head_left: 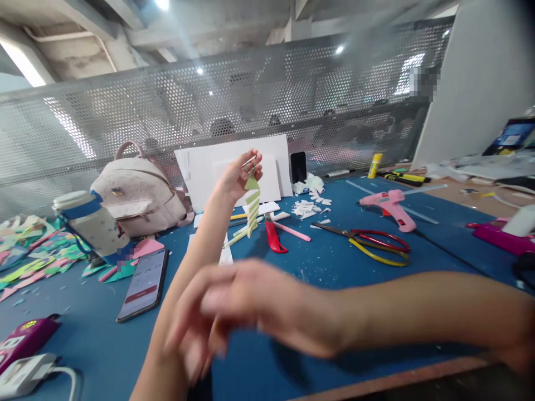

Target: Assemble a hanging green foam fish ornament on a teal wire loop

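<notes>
My left hand (242,174) is raised over the table, fingers closed on a thin green loop. From it hangs a light green twisted spiral ornament (253,207) that looks like paper or foam. My right hand (234,312) is blurred by motion close to the camera, in front of my left forearm; its fingers are loosely bent and apart, with nothing seen in them. Below the ornament lie a red-handled cutter (274,235), a pink stick (293,230) and several white and green strips.
Scissors (363,239), a pink glue gun (390,207) and a yellow glue stick (375,166) lie or stand to the right. On the left are a phone (144,284), a cup (94,225), a backpack (137,195) and coloured scraps (33,250). A white board (196,178) leans behind.
</notes>
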### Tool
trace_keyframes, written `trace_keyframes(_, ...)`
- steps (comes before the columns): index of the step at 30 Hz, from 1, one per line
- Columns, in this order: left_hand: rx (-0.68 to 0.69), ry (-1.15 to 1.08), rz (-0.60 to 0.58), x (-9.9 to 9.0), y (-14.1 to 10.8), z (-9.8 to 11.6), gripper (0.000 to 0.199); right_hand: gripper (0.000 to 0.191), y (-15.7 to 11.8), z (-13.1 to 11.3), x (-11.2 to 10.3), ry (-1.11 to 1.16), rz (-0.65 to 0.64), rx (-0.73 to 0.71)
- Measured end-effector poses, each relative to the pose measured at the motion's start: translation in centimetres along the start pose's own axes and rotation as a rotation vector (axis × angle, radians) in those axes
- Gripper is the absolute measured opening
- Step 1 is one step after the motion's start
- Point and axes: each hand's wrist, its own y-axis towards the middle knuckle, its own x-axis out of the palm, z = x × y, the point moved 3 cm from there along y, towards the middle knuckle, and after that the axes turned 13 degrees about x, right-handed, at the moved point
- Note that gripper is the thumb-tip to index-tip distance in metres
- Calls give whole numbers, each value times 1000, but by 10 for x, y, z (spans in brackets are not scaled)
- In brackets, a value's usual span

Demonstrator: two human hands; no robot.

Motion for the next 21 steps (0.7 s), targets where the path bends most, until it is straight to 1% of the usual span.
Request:
trace_keyframes(1, 8, -2, 4, 5, -5, -1, 27, 28, -8, -5, -18, 95, 117, -36)
trace_keyframes(2, 22, -9, 14, 9, -10, -2, 27, 25, -17, -9, -42, 192, 336, -85)
trace_keyframes(3, 40, -19, 28, 13, -16, -4, 29, 20, -28, -12, -67, 226, 560, -134)
trace_keyframes(4, 57, -31, 45, 17, -24, -7, 30, 15, -38, -14, -89, 236, 661, -184)
trace_keyframes(5, 69, -41, 57, 20, -32, -10, 31, 13, -46, -14, -108, 236, 720, -221)
trace_keyframes(7, 66, -51, 62, 29, -53, -17, 30, 12, -59, -8, -137, 219, 763, -244)
trace_keyframes(8, 56, -53, 54, 33, -65, -20, 30, 14, -63, -2, -145, 207, 744, -215)
trace_keyframes(10, 28, -52, 16, 42, -88, -26, 31, 28, -69, 15, -149, 186, 619, -93)
trace_keyframes(12, 20, -40, -17, 48, -109, -30, 32, 47, -74, 33, -141, 171, 453, 52)
trace_keyframes(14, 21, -23, -24, 47, -125, -32, 33, 64, -80, 46, -130, 160, 314, 145)
trace_keyframes(15, 26, -12, -9, 44, -131, -33, 32, 67, -82, 50, -126, 155, 255, 180)
trace_keyframes(17, 44, 10, 48, 30, -139, -34, 26, 61, -88, 55, -121, 146, 168, 235)
trace_keyframes(19, 67, 28, 121, 11, -145, -34, 22, 49, -91, 56, -122, 146, 129, 262)
trace_keyframes(21, 76, 42, 194, -11, -151, -32, 18, 42, -93, 56, -127, 155, 121, 264)
